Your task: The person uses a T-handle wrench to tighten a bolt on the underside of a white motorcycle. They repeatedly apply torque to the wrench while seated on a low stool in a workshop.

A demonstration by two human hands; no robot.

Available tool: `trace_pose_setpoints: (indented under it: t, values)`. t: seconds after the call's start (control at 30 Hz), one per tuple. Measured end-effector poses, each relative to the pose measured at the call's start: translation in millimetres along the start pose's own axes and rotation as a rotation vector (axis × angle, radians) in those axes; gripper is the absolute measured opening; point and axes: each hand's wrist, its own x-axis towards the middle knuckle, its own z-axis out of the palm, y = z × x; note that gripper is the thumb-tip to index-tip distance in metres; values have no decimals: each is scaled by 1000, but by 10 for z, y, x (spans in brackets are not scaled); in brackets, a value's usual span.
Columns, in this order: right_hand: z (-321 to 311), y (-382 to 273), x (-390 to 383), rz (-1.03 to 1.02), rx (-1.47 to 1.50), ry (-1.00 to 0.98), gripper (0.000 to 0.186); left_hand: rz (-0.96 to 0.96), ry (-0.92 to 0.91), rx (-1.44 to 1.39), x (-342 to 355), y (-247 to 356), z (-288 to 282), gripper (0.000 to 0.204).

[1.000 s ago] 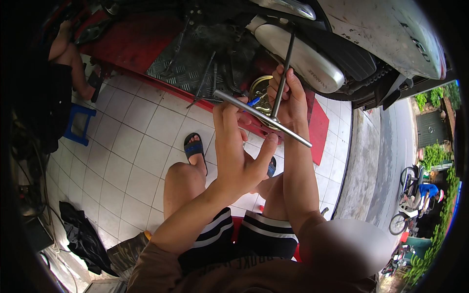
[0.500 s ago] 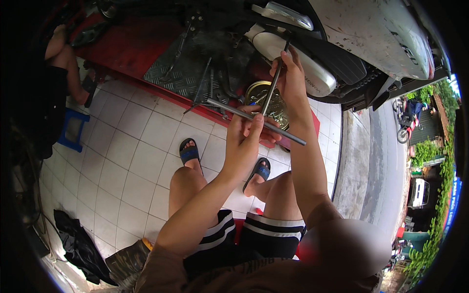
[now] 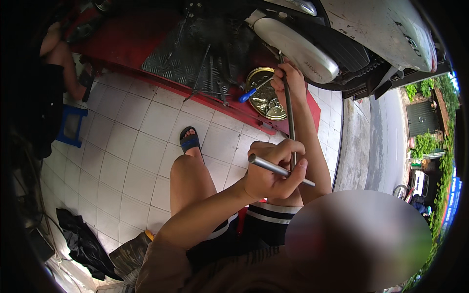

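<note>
A long steel T-handle wrench (image 3: pixel 288 113) is in both my hands. Around its crossbar, where the shaft meets it, my left hand (image 3: pixel 268 173) is closed, over my lap. Farther up the shaft, my right hand (image 3: pixel 296 84) has its fingers curled round the rod. The tip of the wrench reaches the lower edge of the silver engine cover (image 3: pixel 293 49) on a motorbike; I cannot tell whether it sits on a bolt. Just left of my right hand lies a round gold-coloured tray (image 3: pixel 267 116) of small metal parts, with a blue-handled screwdriver (image 3: pixel 248 95) across its rim.
Several tools lie on the dark tread plate of the red lift platform (image 3: pixel 117 49). The motorbike's grey bodywork (image 3: pixel 376 34) overhangs at upper right. A person's leg (image 3: pixel 73 68) and a blue stool (image 3: pixel 73 124) are at left. Dark cloth (image 3: pixel 83 244) lies on the tiles.
My left hand has drawn back toward my body, and the crossbar has turned with it. My right hand has shifted slightly down. The blue-handled screwdriver has come into fuller view.
</note>
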Motion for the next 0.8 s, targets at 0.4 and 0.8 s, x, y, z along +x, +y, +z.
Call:
trace_pose_setpoints:
  t: [0.4,0.8]
  values:
    - [-1308,982,40,439,-251,44,9,-80,-388,289,-334,-701,663,26]
    - [-1450,992,135,484,-491,-8,54,-72,-380,233,-375,-925,824,27]
